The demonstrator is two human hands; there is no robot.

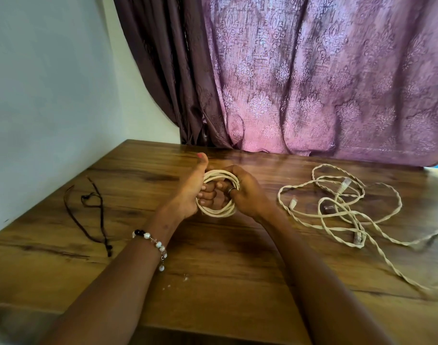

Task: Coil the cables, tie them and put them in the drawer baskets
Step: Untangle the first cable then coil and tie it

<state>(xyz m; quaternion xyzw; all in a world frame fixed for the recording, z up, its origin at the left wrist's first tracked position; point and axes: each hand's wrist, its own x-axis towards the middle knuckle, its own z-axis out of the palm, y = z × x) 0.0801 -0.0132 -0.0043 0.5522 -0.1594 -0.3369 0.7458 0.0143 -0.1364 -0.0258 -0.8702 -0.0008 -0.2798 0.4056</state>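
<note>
A cream cable wound into a small coil (216, 212) is held above the wooden table (213, 270) between both hands. My left hand (193, 192) grips the coil's left side, thumb raised, fingers curled through the ring. My right hand (245, 192) grips the right side, a ring on one finger. To the right on the table lies a loose tangle of cream cables (337, 207) with clear plug ends (344, 185). No drawer basket is in view.
Thin dark strings (93, 207) lie on the table at the left. A purple patterned curtain (312, 83) hangs behind the table's far edge, and a pale wall (51, 95) borders the left side. One cream cable trails off toward the right edge.
</note>
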